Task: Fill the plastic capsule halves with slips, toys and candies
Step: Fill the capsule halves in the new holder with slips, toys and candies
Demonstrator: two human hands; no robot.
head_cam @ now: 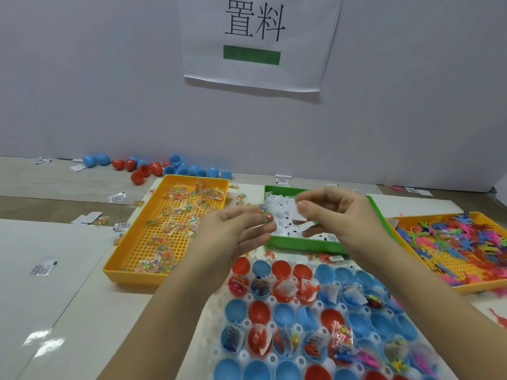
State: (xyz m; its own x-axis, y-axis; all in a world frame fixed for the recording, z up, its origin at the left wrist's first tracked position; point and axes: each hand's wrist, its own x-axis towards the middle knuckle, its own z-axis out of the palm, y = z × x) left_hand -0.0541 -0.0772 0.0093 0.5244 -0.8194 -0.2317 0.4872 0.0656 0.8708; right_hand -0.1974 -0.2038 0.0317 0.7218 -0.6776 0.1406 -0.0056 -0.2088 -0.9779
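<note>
The left hand (236, 229) is pinching a small clear packet of coloured candies (264, 213) at its fingertips, and the right hand (337, 212) is pinching a white paper slip (293, 212). Both are hovering over the green plastic tray of slips (301, 244), just beyond the red and blue plastic capsule halves (285, 311), several of them already filled.

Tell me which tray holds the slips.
The green tray in the middle; the left yellow tray holds candies, the right yellow tray toys.

- bare left hand (236, 229), slim fingers
- bare left forearm (175, 305), uncovered down to the frame's lower edge
- bare right hand (337, 212), short plain thumbnail
- bare right forearm (411, 292), likewise uncovered to the frame's edge
</note>
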